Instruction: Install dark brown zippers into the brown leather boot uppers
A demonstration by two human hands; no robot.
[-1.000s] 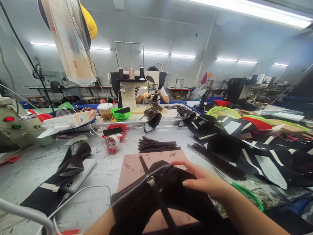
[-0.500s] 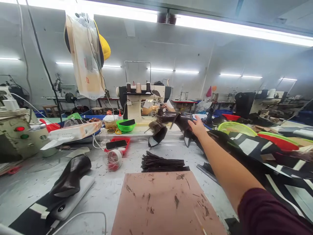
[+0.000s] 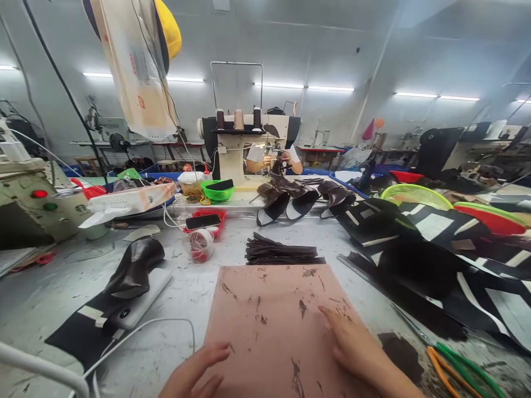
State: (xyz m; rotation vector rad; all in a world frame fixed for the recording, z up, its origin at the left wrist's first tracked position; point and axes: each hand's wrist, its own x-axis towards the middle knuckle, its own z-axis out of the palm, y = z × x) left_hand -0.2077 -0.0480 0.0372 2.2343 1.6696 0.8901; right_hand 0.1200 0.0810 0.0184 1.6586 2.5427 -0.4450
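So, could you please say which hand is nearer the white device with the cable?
Left. The left hand is right of the device, at the left edge of the pink board; the right hand is farther right.

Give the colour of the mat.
The mat is dusty pink with dark marks; the head view shows it best.

The single head-worn camera looks forward and down over the nearby workbench.

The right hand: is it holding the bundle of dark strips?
No: the right hand is over the pink board, while the dark strips lie beyond the board's far edge.
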